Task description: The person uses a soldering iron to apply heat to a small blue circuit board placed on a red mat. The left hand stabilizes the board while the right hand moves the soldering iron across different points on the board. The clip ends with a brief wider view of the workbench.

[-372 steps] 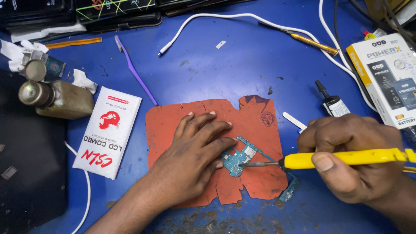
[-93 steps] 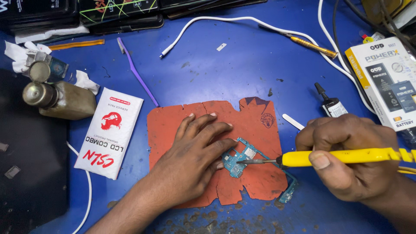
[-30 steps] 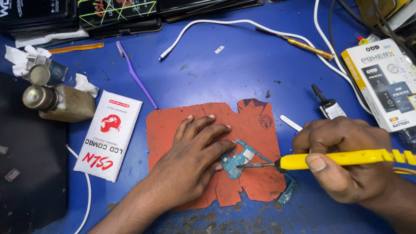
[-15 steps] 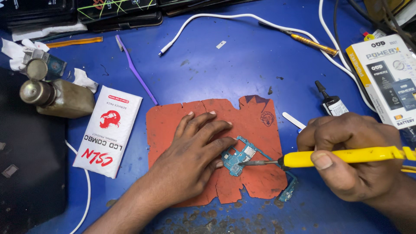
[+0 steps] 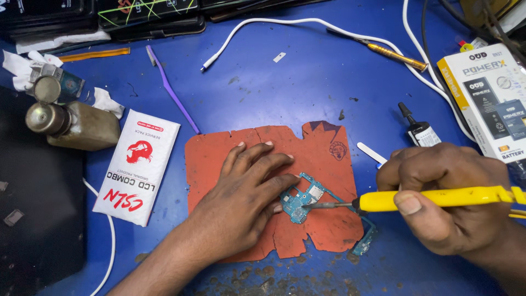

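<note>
A small blue-green circuit board (image 5: 304, 197) lies on a worn orange mat (image 5: 318, 159) on the blue bench. My left hand (image 5: 246, 192) rests flat on the mat, its fingertips pressing the board's left edge. In my right hand (image 5: 444, 197) is a yellow-handled soldering iron (image 5: 438, 199), gripped like a pen, with its metal tip touching the board's right side. A second small board piece (image 5: 366, 241) lies at the mat's lower right edge.
A white flat packet (image 5: 137, 164) lies left of the mat, a brass-capped bottle (image 5: 76, 125) beyond it. A purple brush (image 5: 171, 90), a white cable (image 5: 307, 24), a small black-capped glue bottle (image 5: 417, 129) and a white battery box (image 5: 487, 98) surround the mat.
The view shifted slightly between frames. Both hands, the iron and the board stay where they were.
</note>
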The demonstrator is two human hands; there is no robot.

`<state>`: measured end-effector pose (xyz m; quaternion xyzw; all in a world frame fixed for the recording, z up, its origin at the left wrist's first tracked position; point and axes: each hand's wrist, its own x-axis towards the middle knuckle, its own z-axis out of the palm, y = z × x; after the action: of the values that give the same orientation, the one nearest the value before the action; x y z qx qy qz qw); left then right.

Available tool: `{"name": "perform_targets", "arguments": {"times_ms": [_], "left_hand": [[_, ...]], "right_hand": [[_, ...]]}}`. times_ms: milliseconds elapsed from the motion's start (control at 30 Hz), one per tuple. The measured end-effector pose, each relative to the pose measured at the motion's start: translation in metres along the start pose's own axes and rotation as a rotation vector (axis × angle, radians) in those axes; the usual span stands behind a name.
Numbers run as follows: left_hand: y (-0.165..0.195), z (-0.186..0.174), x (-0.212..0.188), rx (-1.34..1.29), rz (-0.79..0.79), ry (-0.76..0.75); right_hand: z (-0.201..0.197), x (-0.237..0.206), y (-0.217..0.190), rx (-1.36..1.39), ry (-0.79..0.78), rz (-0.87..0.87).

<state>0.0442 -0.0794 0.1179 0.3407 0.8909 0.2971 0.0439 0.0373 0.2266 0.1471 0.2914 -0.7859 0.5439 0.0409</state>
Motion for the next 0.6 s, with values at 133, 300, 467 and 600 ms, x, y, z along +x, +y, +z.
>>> {"name": "perform_targets", "arguments": {"times_ms": [133,300,467,600], "left_hand": [[0.0019,-0.0005,0.0010,0.003,0.003,0.001],[0.0029,-0.0004,0.0009,-0.006,-0.007,-0.005],[0.0032,-0.0001,0.0012,-0.006,-0.007,-0.007],[0.0029,-0.0012,0.0032,-0.003,-0.007,-0.010]], "right_hand": [[-0.0013,0.0002,-0.0011,-0.031,-0.038,0.028],[-0.0016,0.0001,-0.0029,0.007,-0.015,0.014],[-0.0017,0.0013,-0.0028,-0.032,-0.032,0.006],[-0.0030,0.0032,-0.0026,-0.018,-0.033,0.016]]}}
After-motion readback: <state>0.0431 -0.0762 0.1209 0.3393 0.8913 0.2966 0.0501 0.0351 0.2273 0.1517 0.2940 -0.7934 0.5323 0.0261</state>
